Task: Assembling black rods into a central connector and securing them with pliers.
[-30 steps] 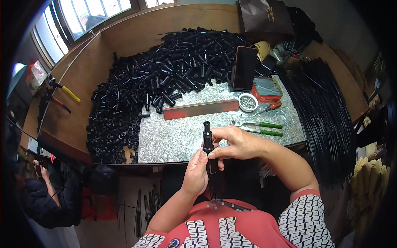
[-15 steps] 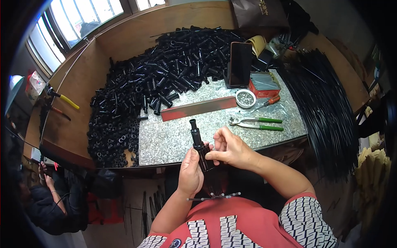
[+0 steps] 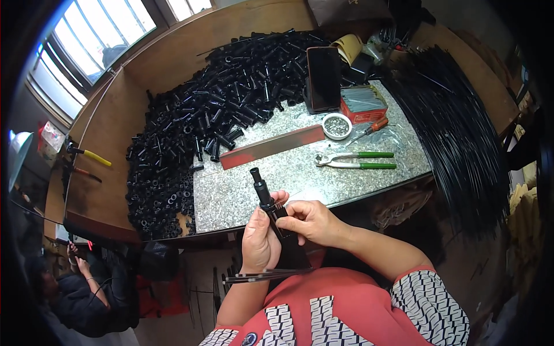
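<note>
My left hand (image 3: 258, 239) is closed around a black stepped tube (image 3: 262, 190), which looks like an umbrella runner. It stands nearly upright over the table's near edge, its narrow end up. Dark thin rods run down from it toward my lap, and several grey-tipped ends (image 3: 254, 276) stick out beside my left forearm. My right hand (image 3: 314, 222) is closed against the side of the tube, thumb and fingers pinching at the rods below its collar. What exactly lies between those fingertips is too small to make out. Fine pale wires (image 3: 280, 203) show near the left fingertips.
Black tubes (image 3: 231, 86) and rings (image 3: 156, 205) are heaped left and behind. Nearby lie a red-grey bar (image 3: 271, 148), green-handled pincers (image 3: 358, 160), a screwdriver (image 3: 369, 131), a white bowl (image 3: 336, 126), a red box (image 3: 363, 106) and a phone (image 3: 323, 78). Black rods (image 3: 456, 138) lie right; a co-worker (image 3: 86, 288) sits left.
Both hands have shifted slightly left with the black tube. My right fingers have closed in on the rods. The grey-tipped ends have swung left across my forearm.
</note>
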### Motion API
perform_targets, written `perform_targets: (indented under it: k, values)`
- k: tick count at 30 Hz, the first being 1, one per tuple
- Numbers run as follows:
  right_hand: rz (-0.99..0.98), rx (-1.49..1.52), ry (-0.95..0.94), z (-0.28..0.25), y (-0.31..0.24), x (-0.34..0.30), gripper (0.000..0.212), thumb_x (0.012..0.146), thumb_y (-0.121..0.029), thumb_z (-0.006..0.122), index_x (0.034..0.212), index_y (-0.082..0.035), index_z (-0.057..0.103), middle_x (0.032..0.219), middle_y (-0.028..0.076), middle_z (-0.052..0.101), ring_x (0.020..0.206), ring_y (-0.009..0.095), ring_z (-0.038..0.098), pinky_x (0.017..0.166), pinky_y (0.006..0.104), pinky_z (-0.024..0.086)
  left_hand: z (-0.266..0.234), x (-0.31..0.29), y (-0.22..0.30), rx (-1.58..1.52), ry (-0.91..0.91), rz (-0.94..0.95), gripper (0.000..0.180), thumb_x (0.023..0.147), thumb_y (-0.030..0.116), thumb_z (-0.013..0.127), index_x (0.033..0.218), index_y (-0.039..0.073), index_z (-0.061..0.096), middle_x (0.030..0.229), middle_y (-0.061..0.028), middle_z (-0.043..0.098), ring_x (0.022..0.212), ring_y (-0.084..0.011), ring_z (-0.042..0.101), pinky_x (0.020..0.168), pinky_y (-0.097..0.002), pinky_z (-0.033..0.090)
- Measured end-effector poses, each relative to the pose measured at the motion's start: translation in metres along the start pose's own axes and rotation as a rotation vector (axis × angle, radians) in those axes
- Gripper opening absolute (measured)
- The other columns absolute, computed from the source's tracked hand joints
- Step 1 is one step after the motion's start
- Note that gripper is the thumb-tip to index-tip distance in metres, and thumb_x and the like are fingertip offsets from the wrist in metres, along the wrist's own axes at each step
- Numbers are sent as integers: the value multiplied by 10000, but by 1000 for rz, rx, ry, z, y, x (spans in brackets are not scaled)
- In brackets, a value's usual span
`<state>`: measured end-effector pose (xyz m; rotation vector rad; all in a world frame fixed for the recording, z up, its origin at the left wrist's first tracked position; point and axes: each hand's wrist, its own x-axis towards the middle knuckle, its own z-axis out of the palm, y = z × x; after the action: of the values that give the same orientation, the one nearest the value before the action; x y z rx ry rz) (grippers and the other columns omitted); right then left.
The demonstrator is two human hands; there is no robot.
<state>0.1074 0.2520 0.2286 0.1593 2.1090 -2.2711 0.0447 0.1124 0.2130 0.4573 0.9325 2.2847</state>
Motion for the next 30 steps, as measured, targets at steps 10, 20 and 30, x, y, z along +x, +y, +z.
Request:
perform_targets:
  k: [10,20,30]
  values:
    - [-53,-1,3,2,-2,-7,229,938,-231,566,852,-29,633,661,3,556,479,68,532,439,217,418,-7,-3,0,-52,-97,-15,379,954,221,521,1264,3,506,1312,-132,505,1304,-359,400,1092,-486,305]
    - [-40,53,-51,-2,-2,-7,240,953,-245,546,870,-37,633,709,-2,572,499,64,530,451,207,423,-10,-1,-1,-32,-165,8,396,969,248,498,1245,-35,523,1354,-228,459,1324,-354,375,1100,-457,295]
    - [-11,112,-137,-5,-2,-3,285,958,-277,549,856,-20,617,744,3,579,521,66,540,452,203,432,-12,2,3,-144,-166,-50,365,945,191,544,1250,-10,540,1371,-183,468,1357,-370,323,1113,-477,278]
